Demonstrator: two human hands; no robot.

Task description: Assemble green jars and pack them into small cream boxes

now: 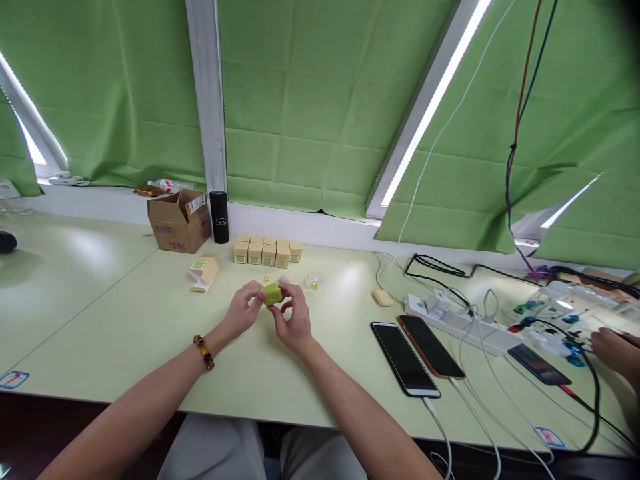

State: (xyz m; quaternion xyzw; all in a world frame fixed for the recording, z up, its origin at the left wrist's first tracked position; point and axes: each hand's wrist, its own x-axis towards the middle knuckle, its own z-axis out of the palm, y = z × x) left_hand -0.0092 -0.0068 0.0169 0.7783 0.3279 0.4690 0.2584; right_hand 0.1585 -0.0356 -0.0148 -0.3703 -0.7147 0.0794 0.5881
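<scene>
Between my two hands is a small yellow-green case [273, 294] with rounded edges, held just above the table. My left hand [245, 306] pinches its left end, and a beaded bracelet [203, 352] circles that wrist. On its right side the fingers of my right hand [294, 317] grip it. Just beyond lie a tiny yellow piece [267, 279], a small whitish round thing [285, 279] and a clear little container [314, 281] with something yellow in it. An opened small carton [205, 273] lies to the left. Several small tan boxes [269, 253] stand in a row behind.
A cardboard box [180, 223] and a black cylinder [219, 217] stand at the back left. To the right lie two phones [406, 360], a tan case [383, 297], a power strip [460, 325] and many cables. Another person's hand [615, 350] is at the far right.
</scene>
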